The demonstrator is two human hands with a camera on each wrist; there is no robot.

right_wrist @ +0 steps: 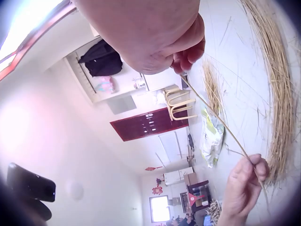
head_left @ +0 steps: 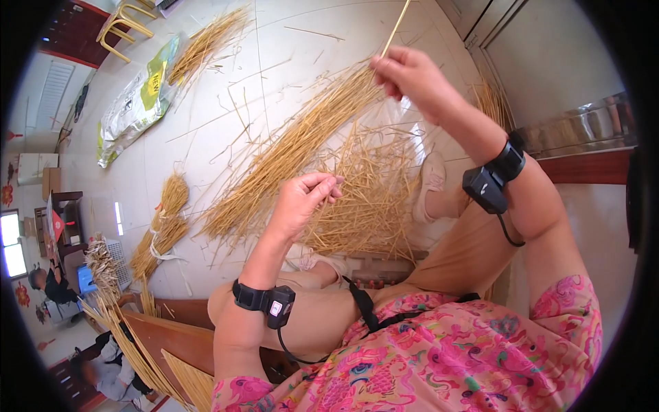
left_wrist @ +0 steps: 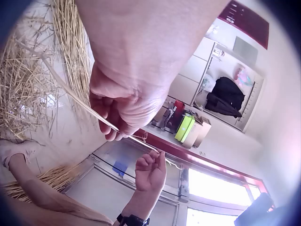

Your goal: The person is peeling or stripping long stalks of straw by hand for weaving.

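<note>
A single long straw stalk (head_left: 397,27) runs between both hands. My right hand (head_left: 405,72) is raised over the floor and pinches the stalk near its upper part, with the tip sticking out above the fingers. My left hand (head_left: 309,196) is lower and closer to my knees, its fingers curled round the stalk's lower end. In the left wrist view the stalk (left_wrist: 70,94) passes through the left hand (left_wrist: 117,113) toward the right hand (left_wrist: 150,172). From the right wrist camera, the stalk (right_wrist: 216,117) stretches from the right hand (right_wrist: 186,52) down to the left hand (right_wrist: 244,183).
A big loose straw pile (head_left: 302,151) covers the white tiled floor by my feet and white shoe (head_left: 431,178). Tied straw bundles (head_left: 161,230) lie at left, a printed sack (head_left: 137,103) and yellow stool (head_left: 123,24) farther off. A metal cabinet (head_left: 583,127) stands right; people sit at lower left (head_left: 48,285).
</note>
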